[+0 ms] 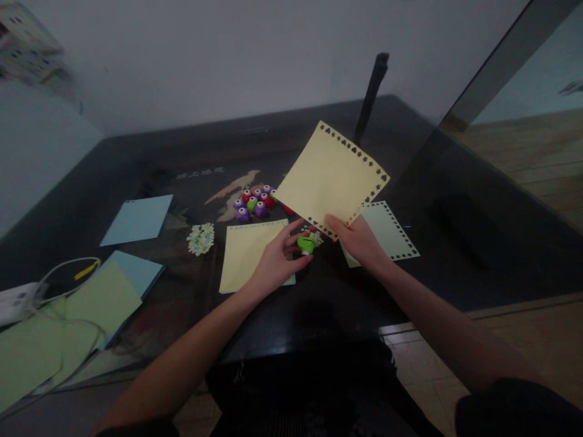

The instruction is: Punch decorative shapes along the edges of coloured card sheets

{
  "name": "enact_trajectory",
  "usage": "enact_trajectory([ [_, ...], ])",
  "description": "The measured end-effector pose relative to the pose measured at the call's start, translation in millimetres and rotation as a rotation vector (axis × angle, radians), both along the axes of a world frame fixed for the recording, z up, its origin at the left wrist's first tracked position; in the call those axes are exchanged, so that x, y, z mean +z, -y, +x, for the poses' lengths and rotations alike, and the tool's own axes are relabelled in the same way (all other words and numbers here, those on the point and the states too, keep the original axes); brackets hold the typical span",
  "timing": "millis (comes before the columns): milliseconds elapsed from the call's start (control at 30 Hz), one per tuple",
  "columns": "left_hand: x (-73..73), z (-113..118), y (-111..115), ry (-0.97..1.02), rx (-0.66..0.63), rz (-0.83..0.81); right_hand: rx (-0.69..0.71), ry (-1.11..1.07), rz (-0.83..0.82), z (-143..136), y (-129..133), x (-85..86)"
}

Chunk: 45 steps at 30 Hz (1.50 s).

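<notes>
My right hand (357, 240) pinches the lower corner of a yellow sheet (330, 179), held tilted above the table, with star and heart holes along three edges. My left hand (277, 258) has its fingers around a small green punch (306, 244), just left of that corner. Beneath my left hand lies a stack of yellow paper (241, 258) with punched shapes along its top edge. A pale sheet (387, 233) with a punched border lies partly behind my right hand. Small paper cut-outs show beside the green punch.
Several purple, red and green punches (259, 204) cluster behind the yellow stack. A pile of cut-outs (200, 239) lies left of it. Blue sheets (139, 220), green sheets (102, 300) and a white cable (50, 273) are at the left of the dark table (328, 321).
</notes>
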<state>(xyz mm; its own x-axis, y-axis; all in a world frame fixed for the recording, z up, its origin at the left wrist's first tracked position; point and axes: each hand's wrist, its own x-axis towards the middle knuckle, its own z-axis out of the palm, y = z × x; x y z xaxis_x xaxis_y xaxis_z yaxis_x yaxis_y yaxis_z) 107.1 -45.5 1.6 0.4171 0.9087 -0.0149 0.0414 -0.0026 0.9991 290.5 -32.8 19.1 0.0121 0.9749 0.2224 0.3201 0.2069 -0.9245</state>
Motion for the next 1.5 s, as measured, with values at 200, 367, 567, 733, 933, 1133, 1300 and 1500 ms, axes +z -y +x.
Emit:
enact_trajectory([
  [200,-0.5,1,0,-0.001,0.019,0.008,0.061,-0.002,-0.025,-2,1,-0.4],
  [367,-0.9,0,0,-0.006,0.028,0.005,0.051,0.029,-0.031,-1,0,-4.5],
  [567,3.1,0,0,-0.001,0.016,0.000,0.015,0.043,-0.020,0,-1,-5.2],
  [733,2.4,-1,-2,-0.015,0.031,0.038,-0.014,0.027,0.001,0,-2,-4.8],
  [933,2.7,-2,-4,-0.078,0.055,0.098,-0.019,0.003,-0.015,3,-3,-6.4],
  [1133,5.0,-5,-5,-0.103,0.080,0.093,-0.019,-0.087,-0.019,5,-4,-6.5],
  [1300,10.8,-5,-9,-0.112,0.083,0.064,-0.024,-0.210,-0.051,10,-11,-2.5],
  [1500,29.4,2,-8,-0.062,0.075,0.009,-0.091,-0.421,-0.073,33,-16,19.2],
])
